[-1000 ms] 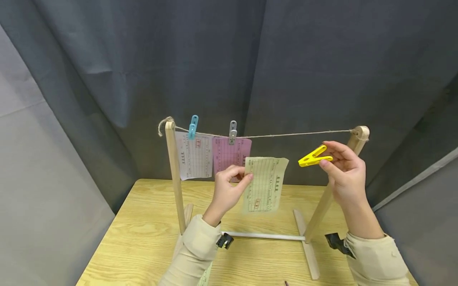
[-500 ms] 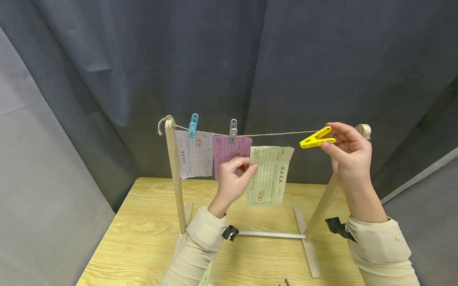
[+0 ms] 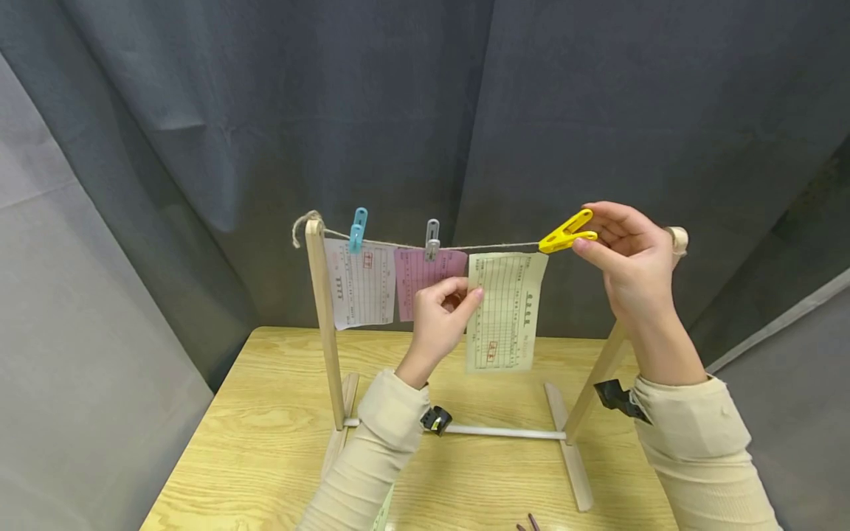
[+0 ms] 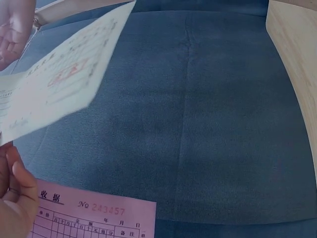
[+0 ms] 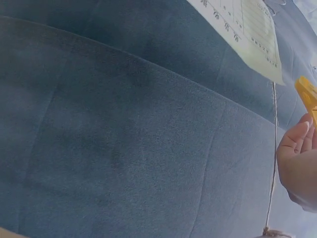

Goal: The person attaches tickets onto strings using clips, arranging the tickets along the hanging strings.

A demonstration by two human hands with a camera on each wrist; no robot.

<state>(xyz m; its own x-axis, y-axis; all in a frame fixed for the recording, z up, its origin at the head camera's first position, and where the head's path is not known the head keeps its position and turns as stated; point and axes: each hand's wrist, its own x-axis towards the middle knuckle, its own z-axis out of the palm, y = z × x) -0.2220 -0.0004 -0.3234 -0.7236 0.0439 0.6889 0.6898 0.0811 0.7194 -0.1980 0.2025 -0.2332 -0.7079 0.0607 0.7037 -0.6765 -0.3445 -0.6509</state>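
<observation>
Pinched by its left edge, a pale yellow-green receipt slip [image 3: 506, 313] hangs from my left hand [image 3: 440, 317], its top edge close to the twine line [image 3: 505, 245]. My right hand [image 3: 627, 258] pinches a yellow clothespin [image 3: 567, 232] by its handles, the nose pointing left near the slip's top right corner. To the left, a pink slip [image 3: 418, 276] hangs from the line under a grey clothespin [image 3: 432, 240]. A white slip [image 3: 361, 287] hangs further left under a blue clothespin [image 3: 358, 230]. The left wrist view shows the pink slip [image 4: 99, 213] below my fingers.
The line runs between two wooden posts, left [image 3: 323, 317] and right [image 3: 607, 369], joined low by a white rod [image 3: 505, 432]. They stand on a wood-grain table [image 3: 252, 442]. Dark reddish-brown sticks [image 3: 533, 522] show at the front edge, with part of a green paper [image 3: 383, 512].
My left hand has raised the yellow-green slip up and slightly right, to the line. My right hand has moved up, then left, bringing the yellow clothespin close to the slip's corner.
</observation>
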